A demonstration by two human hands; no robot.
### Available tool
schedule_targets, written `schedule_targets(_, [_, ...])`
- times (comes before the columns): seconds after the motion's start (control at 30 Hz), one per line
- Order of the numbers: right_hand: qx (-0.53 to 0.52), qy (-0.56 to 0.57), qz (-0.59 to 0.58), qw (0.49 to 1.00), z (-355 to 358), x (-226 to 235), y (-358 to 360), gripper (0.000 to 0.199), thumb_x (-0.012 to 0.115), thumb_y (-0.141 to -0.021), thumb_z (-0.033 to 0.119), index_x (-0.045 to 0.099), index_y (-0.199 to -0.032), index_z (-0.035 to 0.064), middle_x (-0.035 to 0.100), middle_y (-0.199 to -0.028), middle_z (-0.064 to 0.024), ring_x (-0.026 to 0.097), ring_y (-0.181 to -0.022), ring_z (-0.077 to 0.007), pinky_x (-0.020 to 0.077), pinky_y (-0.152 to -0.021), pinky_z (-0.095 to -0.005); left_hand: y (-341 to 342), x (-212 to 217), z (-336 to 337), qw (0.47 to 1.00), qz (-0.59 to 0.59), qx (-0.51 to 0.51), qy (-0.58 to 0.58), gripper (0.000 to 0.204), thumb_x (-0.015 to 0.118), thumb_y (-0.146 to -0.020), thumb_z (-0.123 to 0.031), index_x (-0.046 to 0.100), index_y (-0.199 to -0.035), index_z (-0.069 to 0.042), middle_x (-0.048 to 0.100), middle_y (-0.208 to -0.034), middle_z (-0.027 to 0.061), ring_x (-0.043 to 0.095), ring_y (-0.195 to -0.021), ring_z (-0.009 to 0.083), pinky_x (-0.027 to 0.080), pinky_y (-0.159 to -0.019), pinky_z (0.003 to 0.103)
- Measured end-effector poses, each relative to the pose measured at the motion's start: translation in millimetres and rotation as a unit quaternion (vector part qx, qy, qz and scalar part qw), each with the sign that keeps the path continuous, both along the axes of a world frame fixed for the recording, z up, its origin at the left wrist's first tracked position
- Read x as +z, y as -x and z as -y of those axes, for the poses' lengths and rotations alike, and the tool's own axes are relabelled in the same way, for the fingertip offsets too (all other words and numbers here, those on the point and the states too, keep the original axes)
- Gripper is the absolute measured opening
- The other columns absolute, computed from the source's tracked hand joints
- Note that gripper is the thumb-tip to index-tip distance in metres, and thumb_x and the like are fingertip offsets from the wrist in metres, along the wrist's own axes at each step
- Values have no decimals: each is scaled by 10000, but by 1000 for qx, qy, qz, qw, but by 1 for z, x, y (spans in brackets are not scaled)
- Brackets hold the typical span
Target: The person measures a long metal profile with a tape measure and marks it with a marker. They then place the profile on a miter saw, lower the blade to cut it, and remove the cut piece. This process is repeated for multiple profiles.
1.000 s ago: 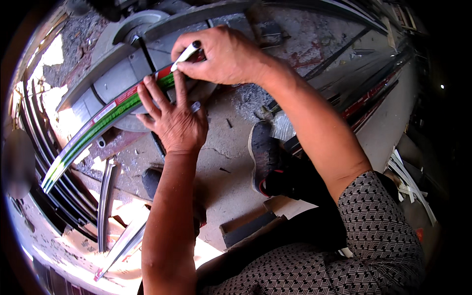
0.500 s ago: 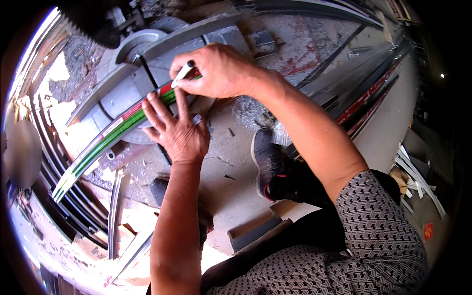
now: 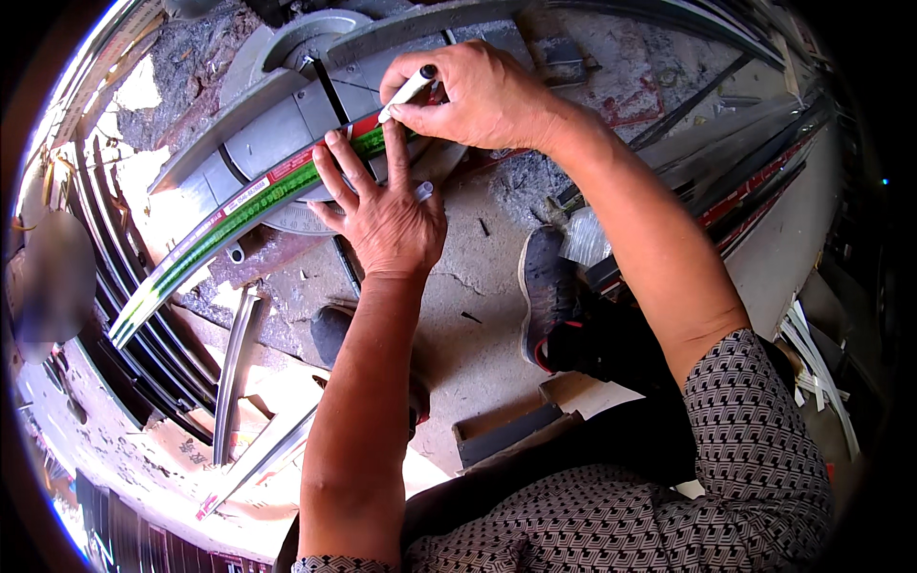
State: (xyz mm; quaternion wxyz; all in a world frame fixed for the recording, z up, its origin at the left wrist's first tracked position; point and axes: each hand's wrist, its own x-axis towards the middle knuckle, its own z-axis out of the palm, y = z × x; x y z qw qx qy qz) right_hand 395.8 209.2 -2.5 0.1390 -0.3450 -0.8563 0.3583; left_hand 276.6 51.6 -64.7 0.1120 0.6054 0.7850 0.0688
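A long, narrow profile strip with green and red film (image 3: pixel 224 222) lies slantwise across the grey metal bed of a mitre saw (image 3: pixel 250 153). My left hand (image 3: pixel 394 222) rests on the strip, palm down, fingers spread. Beside its thumb shows a small pale cylinder (image 3: pixel 424 191); whether the hand grips it, I cannot tell. Just beyond, my right hand (image 3: pixel 482 95) pinches a white marker (image 3: pixel 413 90) with a dark end. The marker's lower tip meets the strip's red edge close to my left index finger.
Several dark profiles (image 3: pixel 143 334) stand along the left, near a short metal profile (image 3: pixel 236 382). Plastic-wrapped profiles (image 3: pixel 726 181) lie at the right, white offcuts (image 3: pixel 812 368) farther right. My shoe (image 3: pixel 549 286) is on the concrete floor, behind an open box (image 3: pixel 511 430).
The view has shifted, so the scene sits farther right and higher, and the saw blade has left the picture. Both hands keep their places on the strip, marker tip still at its edge.
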Motion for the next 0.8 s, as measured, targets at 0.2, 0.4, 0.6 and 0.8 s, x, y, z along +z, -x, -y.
schedule_targets(0.2, [4, -6, -1, 1000, -2, -5, 0, 202, 750, -939, 225, 761, -1104, 109, 782, -961, -79, 761, -860, -207, 601, -806, -321, 0, 0, 0, 1000, -4, 0, 7, 987, 727, -854, -491, 216, -1679, -311, 41, -1714, 308, 29, -1585, 512, 215, -1087, 829])
schedule_targets(0.4, [8, -8, -13, 1000, -2, -5, 0, 190, 750, -940, 214, 759, -1094, 103, 779, -937, -78, 754, -844, -193, 596, -782, -316, 0, 2, -1, 1000, -2, 0, 19, 972, 721, -876, -433, 200, -1685, -299, 18, -1710, 298, -18, -1582, 525, 212, -1099, 808])
schedule_targets(0.6, [13, -12, -26, 1000, -2, -3, 0, 197, 757, -934, 212, 756, -1095, 98, 773, -914, -83, 744, -818, -183, 585, -753, -315, 0, -1, 0, 1000, 0, 1, -5, 1012, 739, -844, -488, 197, -1684, -327, 43, -1714, 303, 39, -1583, 509, 221, -1076, 833])
schedule_targets(0.8, [5, -14, -16, 1000, -1, -3, 0, 208, 762, -917, 233, 758, -1084, 110, 777, -926, -88, 749, -837, -210, 589, -776, -340, 0, -2, 1, 1000, -1, -1, -14, 1003, 727, -842, -457, 199, -1684, -327, 50, -1711, 308, 45, -1580, 516, 234, -1062, 834])
